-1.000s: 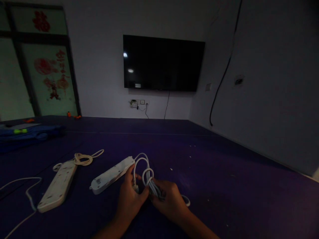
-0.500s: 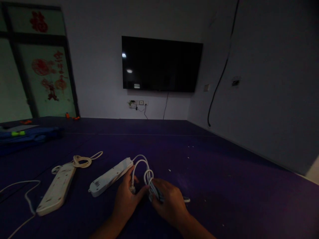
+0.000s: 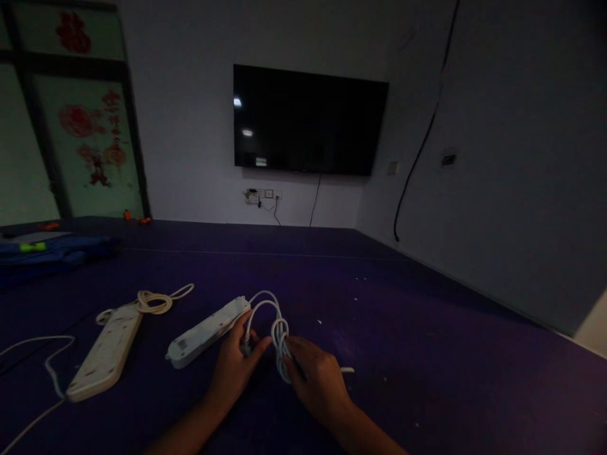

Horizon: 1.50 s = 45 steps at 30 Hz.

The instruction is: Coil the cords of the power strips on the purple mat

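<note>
A white power strip lies on the purple surface with its underside up. Its white cord is gathered into a coiled bundle, looped round near the top. My right hand is closed round the right side of this bundle, which partly hides the coils. My left hand curls about the plug at the cord's end, beside the strip's far end, with the thumb pointing towards the coil. A short pale piece shows beyond my right hand; whether it belongs to the cord I cannot tell.
Another power strip, with a knotted cream cord, lies at the left. A loose white cord runs off the left edge. Blue cloth lies farther back. A television hangs on the wall. White scraps dot the purple floor.
My left hand has drawn slightly left, its thumb now apart from the coiled cord. My right hand still grips the bundle, and more of the coils show. The view has shifted slightly.
</note>
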### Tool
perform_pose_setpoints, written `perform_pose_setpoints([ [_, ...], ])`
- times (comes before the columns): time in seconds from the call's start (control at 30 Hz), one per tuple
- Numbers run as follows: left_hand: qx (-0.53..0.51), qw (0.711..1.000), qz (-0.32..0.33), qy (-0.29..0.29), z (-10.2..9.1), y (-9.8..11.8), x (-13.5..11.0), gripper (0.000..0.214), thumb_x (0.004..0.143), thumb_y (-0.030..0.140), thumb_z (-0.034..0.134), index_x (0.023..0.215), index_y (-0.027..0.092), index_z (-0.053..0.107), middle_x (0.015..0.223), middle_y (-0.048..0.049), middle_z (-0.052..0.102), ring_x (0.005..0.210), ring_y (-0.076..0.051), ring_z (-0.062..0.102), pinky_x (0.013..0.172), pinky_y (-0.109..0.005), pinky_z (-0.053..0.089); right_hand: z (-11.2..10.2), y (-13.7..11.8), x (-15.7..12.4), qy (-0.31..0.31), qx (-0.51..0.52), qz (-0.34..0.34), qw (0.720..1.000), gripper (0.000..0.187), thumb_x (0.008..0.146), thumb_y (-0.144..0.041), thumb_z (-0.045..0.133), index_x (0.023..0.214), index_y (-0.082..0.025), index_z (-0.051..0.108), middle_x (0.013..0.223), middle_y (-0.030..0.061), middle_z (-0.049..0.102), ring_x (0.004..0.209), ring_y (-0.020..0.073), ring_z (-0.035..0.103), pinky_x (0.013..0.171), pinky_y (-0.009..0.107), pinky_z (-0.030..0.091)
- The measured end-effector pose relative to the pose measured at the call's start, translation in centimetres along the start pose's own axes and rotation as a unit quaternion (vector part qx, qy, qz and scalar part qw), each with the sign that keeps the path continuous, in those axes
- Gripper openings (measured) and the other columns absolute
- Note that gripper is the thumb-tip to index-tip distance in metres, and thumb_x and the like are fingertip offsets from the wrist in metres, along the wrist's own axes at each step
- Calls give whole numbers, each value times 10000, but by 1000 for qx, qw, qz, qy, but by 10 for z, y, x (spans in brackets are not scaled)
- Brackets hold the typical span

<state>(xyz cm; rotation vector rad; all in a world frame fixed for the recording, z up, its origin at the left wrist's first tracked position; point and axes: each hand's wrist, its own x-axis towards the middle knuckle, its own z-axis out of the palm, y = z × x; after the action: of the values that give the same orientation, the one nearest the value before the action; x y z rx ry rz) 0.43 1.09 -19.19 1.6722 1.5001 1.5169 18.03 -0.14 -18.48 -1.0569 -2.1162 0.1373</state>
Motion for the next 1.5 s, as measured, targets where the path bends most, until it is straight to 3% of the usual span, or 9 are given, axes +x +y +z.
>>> perform_pose_setpoints([
  [0.27,-9,1000,10,-2,-2,-1,1,636,693,481,638,1234,181,487,872,-36,631,866,-219,607,853,-390,451,4,4,-2,34,31,2,999,287,829,-190,476,1060,-204,646,1075,72,675,939,173,653,840,282,519],
  [0.53,-3,1000,17,3,-1,-1,1,671,697,466,636,1266,161,452,894,-49,632,816,-207,604,813,-377,458,1,8,1,-6,11,-24,1000,292,856,-185,459,1087,-197,637,1111,76,661,972,173,640,865,288,506],
  [0.7,16,999,29,14,-1,-4,3,613,716,446,615,1240,157,481,776,-14,615,742,-193,598,765,-360,461,1,7,2,-5,14,-30,999,311,877,-179,422,1113,-201,624,1106,73,663,988,170,634,884,288,496],
  [0.9,23,999,28,16,-2,-12,10,647,690,469,631,1225,140,473,775,-21,629,785,-212,609,820,-391,444,-3,6,7,-50,7,-24,998,332,873,-176,431,1159,-195,600,1174,82,630,1040,186,611,909,312,478],
  [1.07,9,999,38,25,0,-15,11,620,704,461,620,1220,149,479,810,-41,642,801,-223,616,812,-405,455,-10,7,9,-75,-27,-39,996,499,730,-320,653,1208,-204,566,1230,97,590,1106,244,561,942,375,445],
  [1.17,15,998,45,34,1,-15,9,590,714,444,619,1220,169,491,886,-63,653,836,-231,622,819,-411,461,-13,8,10,-86,-71,-5,994,654,597,-393,756,1204,-235,569,1200,90,608,1077,282,569,898,408,457],
  [1.3,46,996,72,36,2,-17,9,565,740,406,603,1236,166,480,1131,-123,605,1001,-253,591,908,-433,433,-13,12,11,-89,-96,82,988,552,664,-349,703,1196,-262,581,1072,73,679,922,278,646,780,389,493],
  [1.4,84,990,113,21,3,-25,10,453,786,299,538,1216,159,509,1236,-134,552,1140,-259,518,988,-441,380,-11,19,11,-43,-47,130,989,529,672,-325,698,1187,-273,590,1028,49,697,869,244,663,736,330,496],
  [1.5,129,982,141,0,4,-35,10,411,791,146,453,1192,161,543,1183,-119,579,1140,-240,514,996,-433,382,-7,25,12,-8,41,156,987,515,643,-334,720,1145,-276,620,870,17,718,731,193,661,646,277,491],
])
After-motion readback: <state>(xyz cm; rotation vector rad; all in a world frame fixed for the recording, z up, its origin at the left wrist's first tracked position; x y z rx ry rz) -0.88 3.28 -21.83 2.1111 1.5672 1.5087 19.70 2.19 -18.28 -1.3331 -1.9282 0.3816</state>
